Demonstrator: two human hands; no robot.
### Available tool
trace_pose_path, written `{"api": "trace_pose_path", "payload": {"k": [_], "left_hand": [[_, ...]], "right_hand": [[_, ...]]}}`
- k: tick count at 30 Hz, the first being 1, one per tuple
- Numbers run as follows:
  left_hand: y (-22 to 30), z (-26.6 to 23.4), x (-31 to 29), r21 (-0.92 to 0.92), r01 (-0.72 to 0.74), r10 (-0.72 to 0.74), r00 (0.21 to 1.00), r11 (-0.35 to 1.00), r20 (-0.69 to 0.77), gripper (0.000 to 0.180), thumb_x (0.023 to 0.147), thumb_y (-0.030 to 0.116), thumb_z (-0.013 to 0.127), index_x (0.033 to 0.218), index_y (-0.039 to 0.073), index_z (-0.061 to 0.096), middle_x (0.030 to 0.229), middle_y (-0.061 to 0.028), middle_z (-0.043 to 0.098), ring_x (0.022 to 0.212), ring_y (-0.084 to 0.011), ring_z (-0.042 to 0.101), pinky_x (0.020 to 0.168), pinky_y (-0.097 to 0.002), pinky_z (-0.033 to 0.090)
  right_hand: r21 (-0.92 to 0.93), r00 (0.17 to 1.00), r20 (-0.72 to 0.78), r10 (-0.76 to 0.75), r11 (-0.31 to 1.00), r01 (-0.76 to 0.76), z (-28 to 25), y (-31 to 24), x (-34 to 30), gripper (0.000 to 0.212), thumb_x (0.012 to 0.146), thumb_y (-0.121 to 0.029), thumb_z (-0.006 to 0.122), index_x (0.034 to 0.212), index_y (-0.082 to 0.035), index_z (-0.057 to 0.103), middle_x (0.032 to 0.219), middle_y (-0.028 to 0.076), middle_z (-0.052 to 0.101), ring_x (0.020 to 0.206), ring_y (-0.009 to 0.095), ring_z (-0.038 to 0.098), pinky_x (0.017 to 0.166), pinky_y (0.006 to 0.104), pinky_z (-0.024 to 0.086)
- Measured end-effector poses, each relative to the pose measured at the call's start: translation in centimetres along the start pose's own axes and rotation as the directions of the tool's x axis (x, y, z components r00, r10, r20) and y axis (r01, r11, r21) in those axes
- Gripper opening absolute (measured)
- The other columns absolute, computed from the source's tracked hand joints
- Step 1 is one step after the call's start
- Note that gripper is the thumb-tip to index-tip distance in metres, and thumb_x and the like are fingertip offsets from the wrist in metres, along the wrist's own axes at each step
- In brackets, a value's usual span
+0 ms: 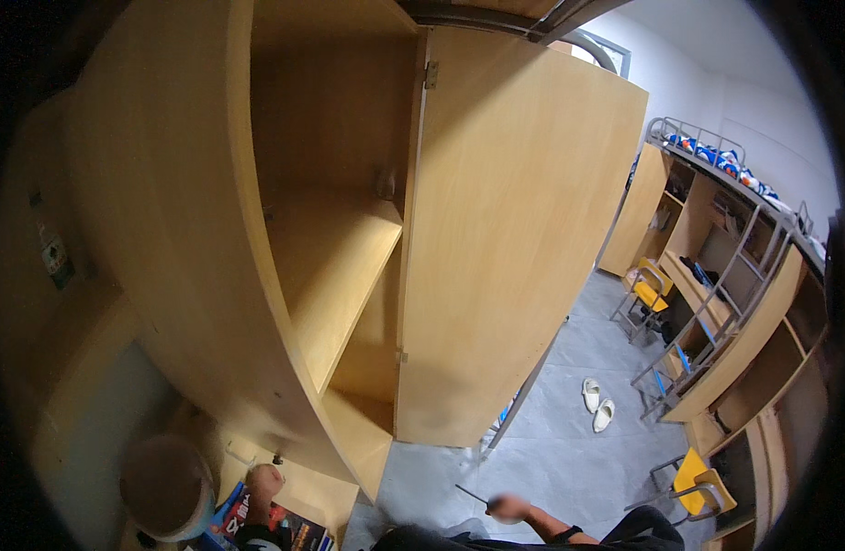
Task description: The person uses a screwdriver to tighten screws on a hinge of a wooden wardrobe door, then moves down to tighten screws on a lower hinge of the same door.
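At the lower edge, my right hand [511, 510] is closed around a thin dark rod [471, 493] that points up and to the left; the rest of the rod is hidden in the hand. My left hand [263, 480] is curled above a desk top and some books [305, 530]. Whatever its fingers hold, if anything, is too small to make out. A small dark piece [277, 459] shows right by its fingertips. In front of me a tall wooden wardrobe [326, 184] stands with its door [514, 230] swung out on hinges [431, 75]. Inside is a shelf [335, 275].
A round tub [168, 487] stands left of my left hand. A bottle [53, 243] is at the far left. White shoes [598, 407] lie on the grey floor [551, 459]. Yellow chairs [700, 482], a ladder [716, 312] and a loft bed [716, 156] line the right.
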State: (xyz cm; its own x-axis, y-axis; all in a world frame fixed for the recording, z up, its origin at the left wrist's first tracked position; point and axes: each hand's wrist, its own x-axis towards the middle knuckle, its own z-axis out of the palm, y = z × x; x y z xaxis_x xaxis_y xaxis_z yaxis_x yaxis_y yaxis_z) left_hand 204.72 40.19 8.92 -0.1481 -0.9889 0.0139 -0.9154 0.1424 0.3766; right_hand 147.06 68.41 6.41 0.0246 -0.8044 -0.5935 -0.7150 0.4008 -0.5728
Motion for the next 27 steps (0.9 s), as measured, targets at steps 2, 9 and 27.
{"api": "trace_pose_path", "payload": {"k": [2,9,27], "left_hand": [[-2.5,0.4,0.3,-0.115,-0.005,0.041,0.949,0.993,0.311,0.008,0.068,0.013,0.067,0.072,0.005,0.068,0.073,-0.0111,0.067,0.070,-0.0195,0.065,0.066,-0.0308,0.051],[15.8,-7.3,-2.6,-0.603,-0.187,0.605,0.497,0.775,0.622,0.019,0.083,0.014,0.057,0.097,0.004,0.065,0.089,-0.0069,0.067,0.080,-0.0134,0.060,0.074,-0.0281,0.047],[57.0,-24.0,8.6,-0.586,0.418,0.620,0.760,-0.695,-0.194,0.011,0.085,0.007,0.054,0.093,0.002,0.059,0.105,-0.0138,0.060,0.108,-0.0258,0.052,0.101,-0.0379,0.038]], "right_hand": [[-0.038,1.000,-0.016,-0.016,0.999,0.015,-2.6,-4.6,-0.7,0.035,0.077,-0.035,0.062,0.090,-0.002,0.062,0.068,0.009,0.062,0.059,0.018,0.059,0.058,0.0315,0.048],[0.162,0.991,-0.065,-0.116,0.979,0.125,-8.5,-17.8,-5.9,0.033,0.083,-0.035,0.058,0.092,-0.003,0.059,0.067,0.006,0.058,0.060,0.015,0.054,0.059,0.0299,0.045],[0.305,0.552,-0.682,-0.480,0.500,0.811,-30.9,-32.4,-17.1,0.037,0.092,-0.018,0.046,0.124,0.001,0.041,0.071,0.003,0.047,0.050,0.007,0.044,0.044,0.0227,0.037]]}}
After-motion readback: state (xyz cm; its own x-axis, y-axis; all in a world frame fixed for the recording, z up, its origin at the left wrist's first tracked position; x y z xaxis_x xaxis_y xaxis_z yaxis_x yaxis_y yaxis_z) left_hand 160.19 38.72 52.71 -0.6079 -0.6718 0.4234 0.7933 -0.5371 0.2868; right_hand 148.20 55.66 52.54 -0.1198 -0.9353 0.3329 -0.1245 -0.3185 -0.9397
